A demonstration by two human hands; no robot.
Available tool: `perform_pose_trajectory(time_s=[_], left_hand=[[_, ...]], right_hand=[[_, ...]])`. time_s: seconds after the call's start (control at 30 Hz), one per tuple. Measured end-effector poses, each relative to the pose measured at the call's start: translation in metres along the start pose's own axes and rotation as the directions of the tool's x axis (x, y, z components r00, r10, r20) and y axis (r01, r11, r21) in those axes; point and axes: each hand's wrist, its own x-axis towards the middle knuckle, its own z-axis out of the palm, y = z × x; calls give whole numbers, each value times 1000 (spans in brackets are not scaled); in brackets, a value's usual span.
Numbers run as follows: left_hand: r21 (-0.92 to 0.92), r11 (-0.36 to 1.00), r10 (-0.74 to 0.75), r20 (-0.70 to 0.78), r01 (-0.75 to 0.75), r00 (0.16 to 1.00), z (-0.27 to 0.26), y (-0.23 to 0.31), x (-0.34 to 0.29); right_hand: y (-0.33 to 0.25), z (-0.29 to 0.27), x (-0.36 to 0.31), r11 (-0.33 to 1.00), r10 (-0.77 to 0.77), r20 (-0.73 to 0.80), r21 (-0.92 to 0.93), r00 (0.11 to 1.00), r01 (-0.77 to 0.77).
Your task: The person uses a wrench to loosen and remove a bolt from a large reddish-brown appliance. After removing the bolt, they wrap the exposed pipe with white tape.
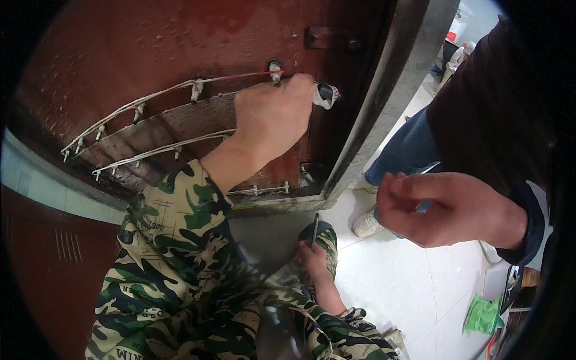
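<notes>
My left hand (273, 114) is closed against the dark red metal panel (240, 36), beside the upper row of posts. A crumpled white-and-black piece (326, 96) sticks out just past its fingers; what they grip is mostly hidden. Pale wires (150, 96) run in rows along the panel, looped around small whitish posts (197, 90). One end near my knuckles is reddish. Lower down, close to my knee, my right hand (313, 261) is closed around a thin metal rod (315, 229) that points upward. Its lower end is hidden in the fist.
A worn metal frame edge (384, 114) borders the panel on the right. Beyond it stands another person in dark clothes and jeans, whose half-curled hand (456, 207) reaches in from the right. A green spool (483, 313) lies at lower right on the pale tiled floor (408, 288).
</notes>
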Motion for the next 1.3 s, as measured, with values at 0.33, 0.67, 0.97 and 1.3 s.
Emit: perform_pose_trajectory(time_s=[0.33,0.67,0.97,1.3], left_hand=[[-78,996,-43,45,47,998,-1,3,-3],[-50,994,93,-5,-93,996,3,-3,-6],[28,990,136,-24,-135,990,11,-3,-6],[28,996,78,62,-80,995,0,-7,-9]], right_hand=[[90,-25,42,997,-74,-49,-37,996,72],[99,-25,47,994,-105,-76,-38,992,103],[95,-25,43,996,-85,-73,-31,994,83],[79,-19,33,998,-40,-59,43,997,43]])
